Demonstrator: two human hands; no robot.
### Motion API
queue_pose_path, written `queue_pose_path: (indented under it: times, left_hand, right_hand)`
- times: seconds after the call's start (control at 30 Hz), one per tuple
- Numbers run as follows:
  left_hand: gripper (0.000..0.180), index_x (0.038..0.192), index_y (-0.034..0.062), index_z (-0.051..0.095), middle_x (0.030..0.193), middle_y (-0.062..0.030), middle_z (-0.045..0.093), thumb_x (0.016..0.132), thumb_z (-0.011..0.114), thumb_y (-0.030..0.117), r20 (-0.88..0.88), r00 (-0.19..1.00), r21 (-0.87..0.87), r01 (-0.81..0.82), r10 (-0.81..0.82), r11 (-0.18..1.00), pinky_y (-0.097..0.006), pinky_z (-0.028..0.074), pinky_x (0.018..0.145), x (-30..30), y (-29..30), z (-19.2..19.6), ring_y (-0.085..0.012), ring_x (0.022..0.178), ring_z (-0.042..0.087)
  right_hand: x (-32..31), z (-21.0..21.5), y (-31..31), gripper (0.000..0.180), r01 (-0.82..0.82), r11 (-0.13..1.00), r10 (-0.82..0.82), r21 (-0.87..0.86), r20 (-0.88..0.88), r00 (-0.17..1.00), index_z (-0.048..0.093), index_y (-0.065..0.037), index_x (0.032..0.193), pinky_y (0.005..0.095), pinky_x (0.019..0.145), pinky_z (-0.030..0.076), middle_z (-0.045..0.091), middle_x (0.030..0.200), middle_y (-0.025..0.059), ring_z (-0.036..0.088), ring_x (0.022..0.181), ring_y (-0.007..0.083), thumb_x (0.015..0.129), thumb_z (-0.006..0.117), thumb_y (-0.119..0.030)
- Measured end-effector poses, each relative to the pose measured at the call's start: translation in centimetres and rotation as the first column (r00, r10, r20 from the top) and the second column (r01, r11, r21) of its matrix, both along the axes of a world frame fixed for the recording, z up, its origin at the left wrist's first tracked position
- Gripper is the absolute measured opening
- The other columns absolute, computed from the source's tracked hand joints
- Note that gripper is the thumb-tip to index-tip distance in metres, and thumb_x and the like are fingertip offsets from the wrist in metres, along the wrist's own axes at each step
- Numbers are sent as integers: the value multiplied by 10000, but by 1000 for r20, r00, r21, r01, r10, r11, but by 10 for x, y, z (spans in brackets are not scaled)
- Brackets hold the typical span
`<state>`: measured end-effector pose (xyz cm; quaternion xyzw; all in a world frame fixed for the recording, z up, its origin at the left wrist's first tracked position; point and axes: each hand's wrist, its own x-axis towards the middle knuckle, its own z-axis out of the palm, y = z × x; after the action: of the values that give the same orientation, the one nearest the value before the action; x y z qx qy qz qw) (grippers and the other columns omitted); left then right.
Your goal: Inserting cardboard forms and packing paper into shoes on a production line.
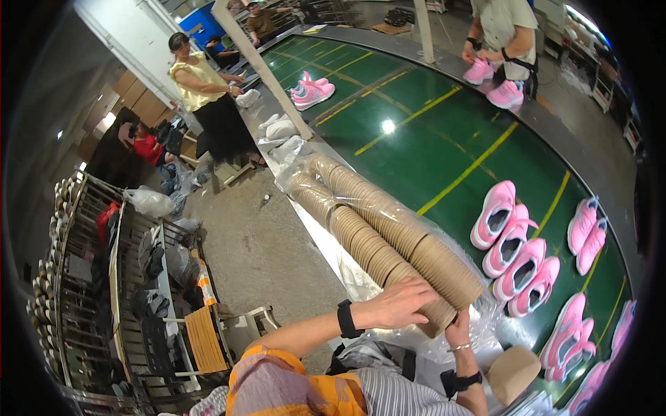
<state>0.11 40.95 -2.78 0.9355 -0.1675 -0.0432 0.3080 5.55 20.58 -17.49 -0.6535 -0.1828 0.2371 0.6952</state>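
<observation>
Two long rows of nested brown paper inserts, curved like cups, lie side by side in a clear plastic bag [479, 326] at the edge of the bench. My left hand [402, 304] curls over the near end of the left stack [368, 253], fingers across its top and thumb lower down. At the end of that same stack, my right hand [458, 334] grips the rim, with its fingertips partly hidden. The right stack [416, 239] runs just beyond my fingers. A loose brown insert [513, 374] rests beside my right wrist.
Pink sneakers [510, 239] stand in groups on the green conveyor belt [409, 152], to the right. A metal post [267, 76] rises at the belt's left side. Across the belt a person [510, 35] handles pink shoes. Shoe racks [90, 277] and a chair [206, 338] are at left.
</observation>
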Motion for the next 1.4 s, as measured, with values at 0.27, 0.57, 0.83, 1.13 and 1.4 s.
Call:
queue_pose_path:
  times: [0.27,0.57,0.83,1.13,1.4]
  left_hand:
    - [403,1074,25,600,1089,-133,604,702,729,111,127,966,22,224,-225,974,-386,400,931,31,-6,2,-305,1056,546]
    - [391,1141,-65,523,1063,-152,579,794,641,72,229,654,-404,738,-721,541,-373,392,925,68,-114,77,-254,1025,533]
    - [707,1307,-108,331,1031,-233,562,872,550,404,662,12,-576,648,-749,-499,-426,414,905,-50,-284,157,-314,978,554]
    - [688,1267,-121,370,1028,-250,557,881,511,431,734,13,-563,572,-679,-597,-434,421,897,-119,-334,167,-328,975,556]
    - [672,1248,-123,389,1023,-251,557,882,503,429,826,180,-492,692,-534,-528,-428,422,893,-154,-359,184,-328,967,557]
  right_hand:
    - [-19,-58,46,727,288,958,-285,-9,102,953,385,14,1289,437,995,354,378,1322,222,380,1202,375,615,635,-95]
    - [-97,75,-2,455,886,387,-712,-256,528,463,444,0,1136,446,757,473,534,996,201,553,862,400,692,536,33]
    - [-261,72,-8,269,895,-143,-895,-422,442,66,519,-9,1012,390,715,480,561,887,142,582,812,324,743,518,-13]
    - [-401,80,-19,195,745,-193,-916,-639,390,98,525,-26,963,423,678,470,579,871,141,581,802,353,772,561,-45]
    - [-470,89,-14,176,766,-147,-965,-625,260,27,520,-39,972,420,685,467,573,879,142,578,795,349,797,537,-55]
